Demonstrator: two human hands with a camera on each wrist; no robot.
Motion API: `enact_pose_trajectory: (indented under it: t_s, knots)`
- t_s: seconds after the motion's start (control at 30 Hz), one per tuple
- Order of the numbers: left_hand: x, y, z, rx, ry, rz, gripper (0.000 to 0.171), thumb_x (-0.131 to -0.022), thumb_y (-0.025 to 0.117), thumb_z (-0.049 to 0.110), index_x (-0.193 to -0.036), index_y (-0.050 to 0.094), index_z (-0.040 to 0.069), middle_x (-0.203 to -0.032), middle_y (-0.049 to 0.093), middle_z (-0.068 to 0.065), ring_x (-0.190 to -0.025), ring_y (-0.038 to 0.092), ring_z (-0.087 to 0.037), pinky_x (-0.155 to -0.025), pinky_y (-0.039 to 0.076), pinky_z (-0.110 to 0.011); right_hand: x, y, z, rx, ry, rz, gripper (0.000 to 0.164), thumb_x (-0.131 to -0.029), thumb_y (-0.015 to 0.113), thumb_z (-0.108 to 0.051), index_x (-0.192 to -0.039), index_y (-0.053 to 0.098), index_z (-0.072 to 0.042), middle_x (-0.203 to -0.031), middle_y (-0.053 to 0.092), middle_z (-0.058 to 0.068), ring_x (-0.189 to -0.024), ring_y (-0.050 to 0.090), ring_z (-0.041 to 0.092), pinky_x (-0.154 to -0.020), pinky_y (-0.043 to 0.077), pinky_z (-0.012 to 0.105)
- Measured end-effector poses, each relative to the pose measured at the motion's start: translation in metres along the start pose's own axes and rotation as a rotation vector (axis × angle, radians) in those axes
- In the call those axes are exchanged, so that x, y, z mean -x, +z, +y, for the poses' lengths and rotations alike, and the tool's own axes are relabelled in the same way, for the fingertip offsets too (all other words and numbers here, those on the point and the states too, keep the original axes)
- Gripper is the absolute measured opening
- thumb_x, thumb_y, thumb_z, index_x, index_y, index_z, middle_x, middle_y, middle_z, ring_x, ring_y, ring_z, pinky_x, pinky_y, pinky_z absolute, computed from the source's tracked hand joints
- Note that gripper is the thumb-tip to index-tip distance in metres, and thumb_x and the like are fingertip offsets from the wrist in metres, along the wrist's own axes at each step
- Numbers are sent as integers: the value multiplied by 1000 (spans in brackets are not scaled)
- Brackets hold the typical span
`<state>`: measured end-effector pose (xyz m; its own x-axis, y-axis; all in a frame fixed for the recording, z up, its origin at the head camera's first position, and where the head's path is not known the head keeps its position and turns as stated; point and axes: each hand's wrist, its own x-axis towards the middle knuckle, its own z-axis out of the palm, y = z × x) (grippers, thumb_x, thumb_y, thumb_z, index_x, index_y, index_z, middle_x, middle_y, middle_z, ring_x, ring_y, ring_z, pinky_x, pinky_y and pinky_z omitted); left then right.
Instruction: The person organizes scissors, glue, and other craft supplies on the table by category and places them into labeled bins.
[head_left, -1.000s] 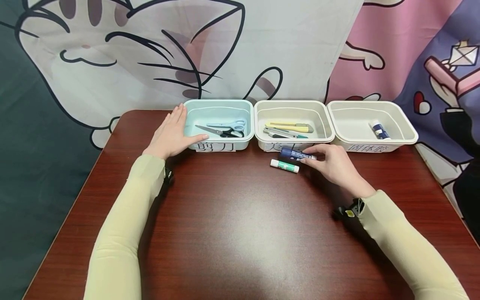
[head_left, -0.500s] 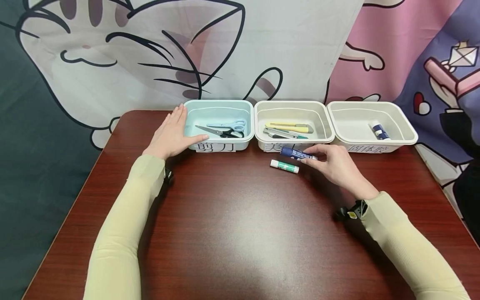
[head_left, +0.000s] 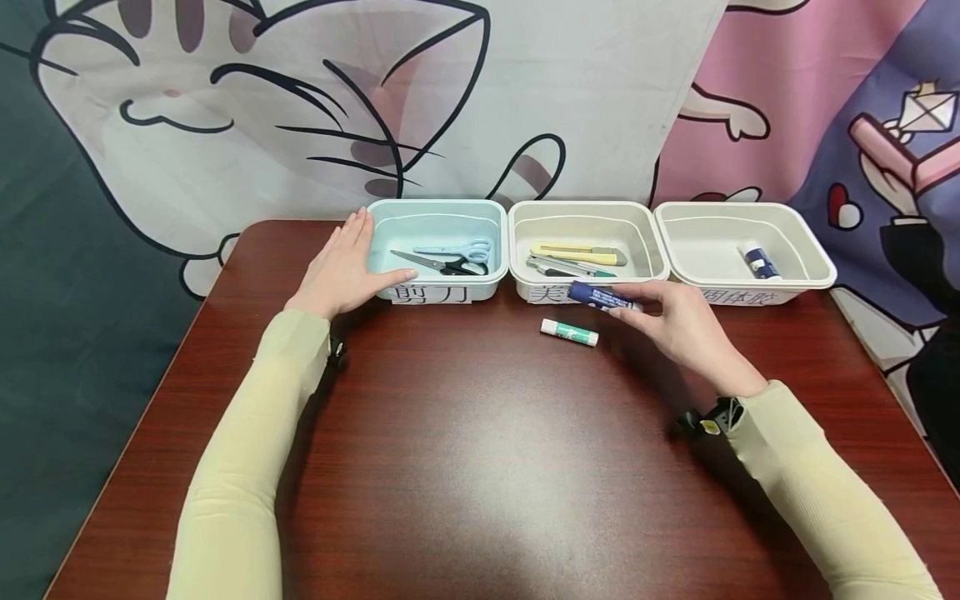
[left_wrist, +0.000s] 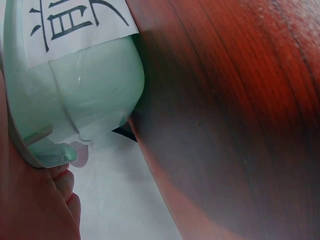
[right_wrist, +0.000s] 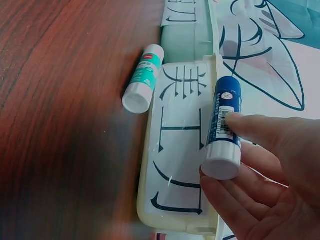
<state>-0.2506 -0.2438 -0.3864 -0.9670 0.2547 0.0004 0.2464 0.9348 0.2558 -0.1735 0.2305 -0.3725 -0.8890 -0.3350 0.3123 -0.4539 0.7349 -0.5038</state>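
My right hand (head_left: 678,325) pinches a dark blue glue stick (head_left: 592,295) between thumb and fingers, its white end toward the palm in the right wrist view. The stick is raised in front of the middle bin's label. On the table below lies a green and white glue stick (head_left: 570,332). At the far left, my left hand (head_left: 337,267) rests with straight fingers along the side of a light blue bin (head_left: 480,292), thumb over its front rim. In the left wrist view, part of that hand (left_wrist: 40,200) shows against the bin's edge.
Scissors (head_left: 453,265) lie in the blue bin. A cream middle bin (head_left: 528,229) holds several utility knives (head_left: 577,254). The right-hand cream bin (head_left: 705,233) contains another blue glue stick (head_left: 761,260). A printed curtain (head_left: 585,92) hangs behind the brown table (head_left: 480,467).
My right hand has lifted the blue glue stick off the table and shifted it slightly right, away from the green one. The left hand has stayed in place.
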Motion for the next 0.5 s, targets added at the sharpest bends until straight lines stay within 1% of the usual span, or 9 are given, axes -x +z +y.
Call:
enact_pose_trajectory:
  t_s: [0.17, 0.33, 0.43, 0.5]
  knots:
    - [0, 1, 0, -3, -2, -2, 124, -84, 42, 88, -161, -1, 1, -169, -5, -12, -154, -7, -23, -124, -2, -40, 1, -3, -2, 0, -5, 7, 28, -88, 82, -16, -114, 79, -8, -104, 75, 11, -75, 54, 21, -67, 39, 27]
    - [-1, 1, -1, -7, -1, -2, 124, -84, 42, 88, -161, -1, 1, -169, -5, -12, -154, -7, -23, -124, -1, -41, 1, -8, -3, -30, 20, 40, 27, -88, 82, -14, -114, 79, -8, -102, 75, 9, -78, 56, 22, -68, 39, 26]
    - [-1, 1, 0, -10, -1, -3, 124, -84, 42, 88, -161, -1, 0, -169, -5, -12, -154, -7, -23, -124, 0, -42, 0, -12, -3, -48, 42, 59, 26, -89, 82, -14, -114, 79, -8, -100, 75, 8, -78, 59, 20, -68, 41, 24]
    - [-1, 0, 0, -9, -2, -4, 124, -85, 42, 88, -161, -1, 0, -169, -5, -12, -154, -7, -23, -124, 0, -42, 0, -14, -3, -66, 64, 65, 25, -90, 81, -15, -114, 79, -9, -100, 75, 6, -78, 61, 16, -68, 42, 20]
